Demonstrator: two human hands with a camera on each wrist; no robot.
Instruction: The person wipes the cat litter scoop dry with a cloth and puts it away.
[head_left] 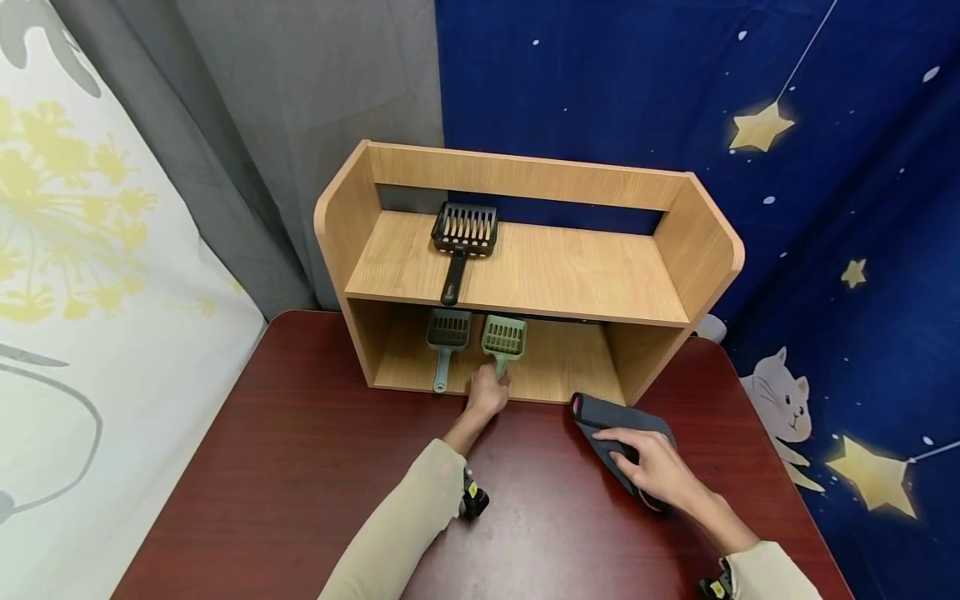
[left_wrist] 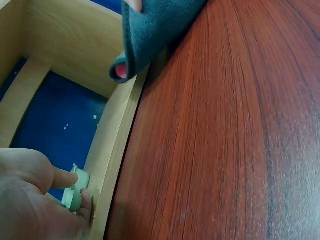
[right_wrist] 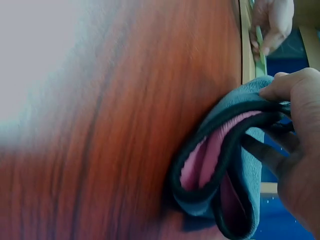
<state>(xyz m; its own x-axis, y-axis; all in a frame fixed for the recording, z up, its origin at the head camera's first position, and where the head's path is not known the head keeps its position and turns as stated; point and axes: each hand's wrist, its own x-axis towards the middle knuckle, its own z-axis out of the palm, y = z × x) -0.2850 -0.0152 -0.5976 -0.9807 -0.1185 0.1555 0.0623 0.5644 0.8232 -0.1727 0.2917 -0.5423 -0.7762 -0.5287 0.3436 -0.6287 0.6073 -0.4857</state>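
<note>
The left hand [head_left: 487,393] grips the green litter scoop's [head_left: 503,337] handle on the lower shelf; the right hand [head_left: 656,467] clutches a folded grey cloth [head_left: 600,414].

A dark red table [head_left: 315,467] carries a wooden shelf unit [head_left: 705,242] at its 12 o'clock edge and a grey cloth [head_left: 600,417] toward 3 o'clock. On the unit's upper board lies a black scoop [head_left: 463,237]; on the lower board, a grey scoop [head_left: 446,337] and a green scoop [head_left: 503,340] lie side by side.
</note>
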